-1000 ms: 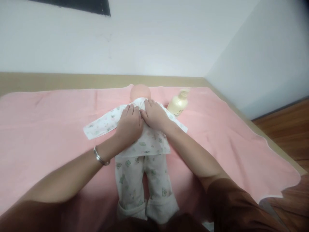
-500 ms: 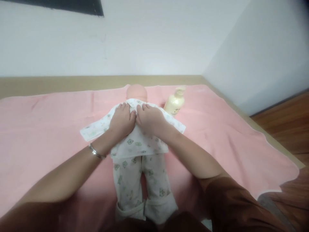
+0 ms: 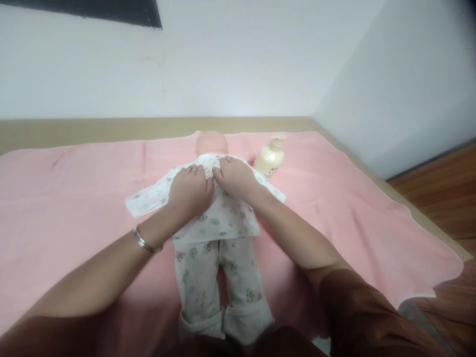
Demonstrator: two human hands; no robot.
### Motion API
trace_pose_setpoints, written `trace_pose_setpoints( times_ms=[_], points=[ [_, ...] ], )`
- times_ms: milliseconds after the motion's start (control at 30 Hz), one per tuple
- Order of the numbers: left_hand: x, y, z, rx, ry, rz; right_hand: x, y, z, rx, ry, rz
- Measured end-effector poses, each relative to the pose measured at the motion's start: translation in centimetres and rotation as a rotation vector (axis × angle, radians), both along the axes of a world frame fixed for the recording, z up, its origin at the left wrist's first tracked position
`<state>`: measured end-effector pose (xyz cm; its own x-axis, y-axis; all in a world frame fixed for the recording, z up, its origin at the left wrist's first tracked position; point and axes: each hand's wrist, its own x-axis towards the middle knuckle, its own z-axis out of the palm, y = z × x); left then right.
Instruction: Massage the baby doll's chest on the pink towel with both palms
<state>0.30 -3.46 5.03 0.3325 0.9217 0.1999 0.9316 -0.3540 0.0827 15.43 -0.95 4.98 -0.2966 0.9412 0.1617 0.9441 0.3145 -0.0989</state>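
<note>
A baby doll lies stretched out with its bald head (image 3: 211, 142) at the far end; no face shows. It wears a white patterned shirt (image 3: 211, 225) and matching trousers (image 3: 203, 267) with turned-up cuffs. On the upper part of the shirt, my left hand (image 3: 191, 188) has its fingers curled in and its thumb beside them, closed on the cloth. Close by on the right, my right hand (image 3: 236, 176) is also closed on the shirt, thumb pointing at the left one. Between the hands the fabric is wrinkled. My fingertips are partly hidden.
A cream pump bottle (image 3: 269, 157) stands just right of the doll's shoulder. Under everything spreads a pink cloth (image 3: 74, 198) on a table with a tan edge (image 3: 148, 128). White walls (image 3: 238, 59) rise behind and at the right; wooden floor (image 3: 442, 183) shows at right.
My fingers have curled in from lying flatter, and the cloth between them has bunched up. My left hand has drawn slightly nearer to me; the right has shifted a little to the right.
</note>
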Motion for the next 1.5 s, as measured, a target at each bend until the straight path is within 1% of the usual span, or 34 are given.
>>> trace_pose_setpoints(
  times_ms=[133,267,400,500,567,667,767,833,900,967,1033,1100,1167,1300,1400,1500],
  points=[
    [-0.8,1.7,0.8,-0.146,-0.078,0.028,-0.2,-1.0,0.3,0.027,-0.073,0.069],
    [-1.7,3.3,0.3,-0.216,-0.190,0.006,-1.4,-2.8,0.8,0.047,-0.172,0.053],
    [-1.7,3.6,-0.4,-0.188,-0.208,-0.004,-2.2,-3.8,0.9,0.043,-0.230,0.033],
    [-1.3,3.1,-0.3,-0.133,-0.173,0.031,-2.4,-3.9,0.7,0.029,-0.222,0.037],
    [-1.0,2.6,-0.1,-0.115,-0.141,0.060,-2.4,-3.8,0.4,0.068,-0.221,0.038],
    [-0.7,2.1,0.3,-0.099,-0.087,0.083,-2.3,-3.1,-0.4,0.143,-0.234,0.089],
    [-0.5,1.4,0.7,-0.095,-0.049,0.065,-1.8,-1.8,-0.8,0.154,-0.156,0.103],
    [-0.3,0.7,1.0,-0.106,-0.033,0.048,-1.2,-0.8,-0.6,0.105,-0.055,0.084],
    [-0.2,0.0,1.2,-0.113,-0.030,0.026,-0.5,0.1,-0.1,0.025,0.039,0.067],
    [-0.1,-0.4,1.2,-0.111,-0.061,-0.003,-0.1,0.5,0.3,-0.051,0.120,0.037],
    [-0.1,-0.3,0.8,-0.118,-0.137,-0.027,-0.2,0.5,0.6,-0.068,0.147,0.017],
    [-0.2,0.2,0.4,-0.152,-0.234,-0.028,-0.6,0.0,0.6,-0.015,0.093,0.014],
    [-0.4,1.2,0.0,-0.198,-0.320,0.003,-1.2,-1.0,0.3,0.058,-0.017,0.024],
    [-0.7,3.1,-0.9,-0.243,-0.405,0.058,-2.3,-3.4,-0.2,0.137,-0.213,0.060],
    [-0.7,3.6,-1.6,-0.170,-0.443,0.068,-2.6,-4.0,-0.4,0.181,-0.267,0.023],
    [-0.5,2.8,-2.0,-0.083,-0.387,0.058,-2.3,-3.4,-0.3,0.147,-0.253,0.087]
  ],
)
